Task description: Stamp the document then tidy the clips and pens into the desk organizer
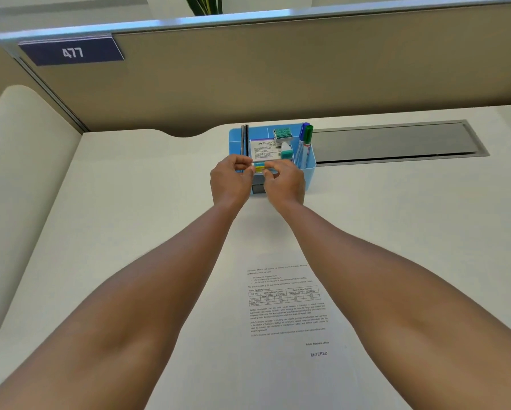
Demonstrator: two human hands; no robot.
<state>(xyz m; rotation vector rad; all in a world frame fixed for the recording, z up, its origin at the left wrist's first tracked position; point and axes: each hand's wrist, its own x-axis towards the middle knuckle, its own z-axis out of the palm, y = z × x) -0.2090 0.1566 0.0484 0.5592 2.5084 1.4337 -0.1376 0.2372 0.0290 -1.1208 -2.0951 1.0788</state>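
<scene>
A blue desk organizer (310, 168) stands at the far middle of the white desk. In it are a boxed stamp pad (264, 149), a green stamp (282, 134), a white-and-teal item (286, 151), a blue and a green marker (305, 140) and a dark ruler (244, 140). My left hand (229, 180) and my right hand (285, 182) meet at the organizer's front, both pinching a small pack with yellow and teal colours (259, 167). The printed document (286, 303) lies near me between my forearms, with an "ENTERED" mark (318, 354) at its lower right.
A beige partition (278, 75) with a "477" label (72, 52) closes the desk's far side. A grey metal cable tray (396, 140) is set into the desk right of the organizer. A white curved panel (20, 173) runs along the left.
</scene>
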